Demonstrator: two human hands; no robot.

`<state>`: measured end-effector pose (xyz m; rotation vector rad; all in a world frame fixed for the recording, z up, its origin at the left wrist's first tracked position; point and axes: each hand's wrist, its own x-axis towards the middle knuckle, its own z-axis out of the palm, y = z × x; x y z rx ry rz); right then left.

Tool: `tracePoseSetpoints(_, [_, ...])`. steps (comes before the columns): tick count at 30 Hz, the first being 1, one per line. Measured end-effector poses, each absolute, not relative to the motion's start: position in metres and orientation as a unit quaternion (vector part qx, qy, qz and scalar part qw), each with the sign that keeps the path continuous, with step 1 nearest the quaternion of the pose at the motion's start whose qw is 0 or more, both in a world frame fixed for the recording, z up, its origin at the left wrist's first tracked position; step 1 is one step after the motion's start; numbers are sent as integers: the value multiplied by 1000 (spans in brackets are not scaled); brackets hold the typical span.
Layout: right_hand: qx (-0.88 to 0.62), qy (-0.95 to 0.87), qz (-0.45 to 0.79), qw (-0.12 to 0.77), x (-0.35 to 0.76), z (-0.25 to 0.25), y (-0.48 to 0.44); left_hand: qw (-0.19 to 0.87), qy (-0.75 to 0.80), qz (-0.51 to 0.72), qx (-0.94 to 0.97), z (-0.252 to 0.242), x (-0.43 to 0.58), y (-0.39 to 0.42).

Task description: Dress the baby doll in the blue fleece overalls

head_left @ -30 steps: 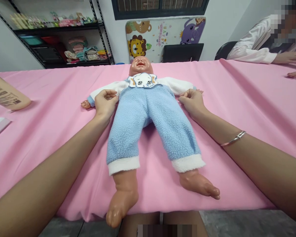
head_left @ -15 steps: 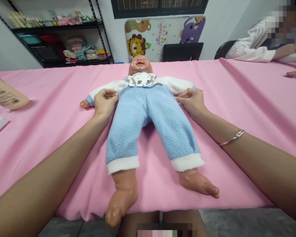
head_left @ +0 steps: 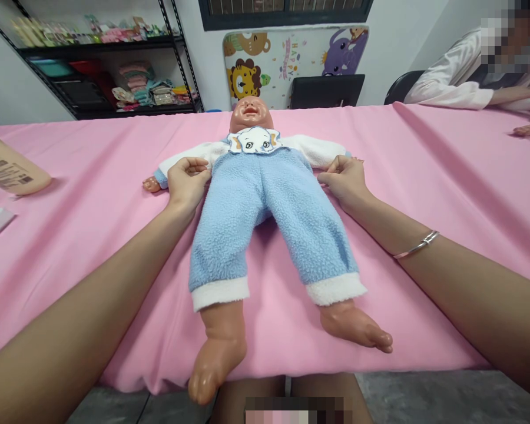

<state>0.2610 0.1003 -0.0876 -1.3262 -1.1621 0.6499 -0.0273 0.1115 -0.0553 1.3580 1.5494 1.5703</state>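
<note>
Between left hand (head_left: 188, 182) and right hand (head_left: 344, 178), a doll (head_left: 261, 176) on its back, with head (head_left: 251, 115) beyond both and feet (head_left: 216, 365) nearer. With fingers (head_left: 195, 163) curled at each side of it; cannot tell whether pinching suit (head_left: 223, 241) or merely touching. Probably moderately heavy, with smooth, rather stiff, perhaps slippery feet and soft, grippier suit; best held from beneath, supporting head. Left of left hand, bottle (head_left: 15, 166), with contents hidden. Well beyond left hand, in shelving (head_left: 115, 45), teal bin (head_left: 53, 68) and red bin (head_left: 89, 67), with contents unseen.
</note>
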Motion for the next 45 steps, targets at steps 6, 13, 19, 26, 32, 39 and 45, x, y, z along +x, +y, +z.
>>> tracePoseSetpoints(6, [-568, -506, 280, 585, 261, -88, 100, 274, 580, 579, 503, -53, -26, 110])
tracePoseSetpoints(13, [-581, -500, 267, 584, 261, -86, 101, 278, 578, 578, 505, -53, -25, 110])
tracePoseSetpoints(19, [-557, -506, 286, 593, 261, -87, 99, 276, 572, 580, 511, -56, -27, 112])
tracePoseSetpoints(26, [-541, -510, 283, 606, 261, -87, 99, 277, 571, 581, 510, -56, -27, 112])
tracePoseSetpoints(32, [-554, -511, 279, 595, 262, -87, 99, 272, 570, 584, 510, -58, -28, 114])
tracePoseSetpoints(39, [-568, -489, 289, 595, 261, -87, 102, 272, 572, 584, 508, -58, -28, 115])
tracePoseSetpoints(45, [-586, -491, 284, 578, 258, -83, 97, 275, 569, 587, 507, -58, -28, 115])
